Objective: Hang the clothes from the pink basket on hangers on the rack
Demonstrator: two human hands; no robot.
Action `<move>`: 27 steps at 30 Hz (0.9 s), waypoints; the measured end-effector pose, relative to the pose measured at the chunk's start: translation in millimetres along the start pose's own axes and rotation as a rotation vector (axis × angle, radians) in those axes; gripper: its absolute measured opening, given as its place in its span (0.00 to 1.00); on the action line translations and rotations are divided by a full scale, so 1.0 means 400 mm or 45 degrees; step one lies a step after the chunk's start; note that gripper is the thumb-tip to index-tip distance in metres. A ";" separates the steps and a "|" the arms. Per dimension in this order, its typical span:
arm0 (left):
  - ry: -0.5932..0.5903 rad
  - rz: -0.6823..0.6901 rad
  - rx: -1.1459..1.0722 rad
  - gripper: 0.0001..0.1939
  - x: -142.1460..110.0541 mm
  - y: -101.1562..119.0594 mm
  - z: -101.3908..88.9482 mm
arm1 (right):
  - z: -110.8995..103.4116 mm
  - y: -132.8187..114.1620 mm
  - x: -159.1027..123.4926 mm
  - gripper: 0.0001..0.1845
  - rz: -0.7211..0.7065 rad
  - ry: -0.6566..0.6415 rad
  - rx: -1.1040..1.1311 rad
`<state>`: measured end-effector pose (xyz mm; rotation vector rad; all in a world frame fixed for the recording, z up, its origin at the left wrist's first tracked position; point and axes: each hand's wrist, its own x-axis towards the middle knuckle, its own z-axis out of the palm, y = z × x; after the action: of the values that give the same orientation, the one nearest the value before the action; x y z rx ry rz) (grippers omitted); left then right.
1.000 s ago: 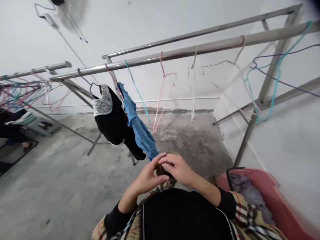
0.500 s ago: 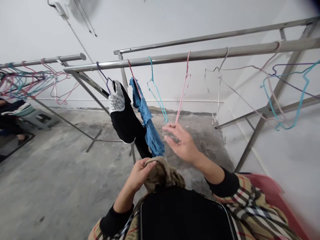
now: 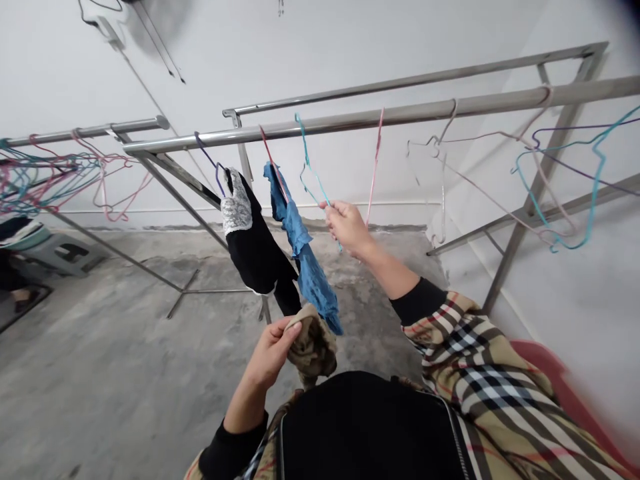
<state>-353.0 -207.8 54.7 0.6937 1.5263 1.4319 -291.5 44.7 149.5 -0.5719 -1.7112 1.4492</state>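
My left hand (image 3: 271, 351) is closed on a bunched brown garment (image 3: 313, 345) in front of my chest. My right hand (image 3: 347, 227) is raised and pinches the lower wire of a teal hanger (image 3: 311, 171) that hangs from the near steel rail (image 3: 450, 107). Just left of that hanger, a blue garment (image 3: 305, 257) and a black garment with a white lace edge (image 3: 253, 240) hang from the same rail on their own hangers.
Several bare wire hangers hang further right along the rail, a pink one (image 3: 374, 163) closest. A second rack (image 3: 90, 128) at left carries a tangle of hangers. A pink laundry basket (image 3: 560, 387) sits at lower right. A plastic stool (image 3: 60, 250) stands on the concrete floor at left.
My two hands parted from the brown garment. The left kept it while the right rose to the rail and took hold of the teal hanger.
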 end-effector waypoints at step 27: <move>-0.248 -0.041 -0.143 0.18 0.140 0.005 0.082 | -0.355 0.166 -0.751 0.16 0.250 0.161 -0.546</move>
<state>-348.8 -143.8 46.4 0.7152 1.2919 1.3729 -15.1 -85.7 2.8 -1.0643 -1.9148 1.1448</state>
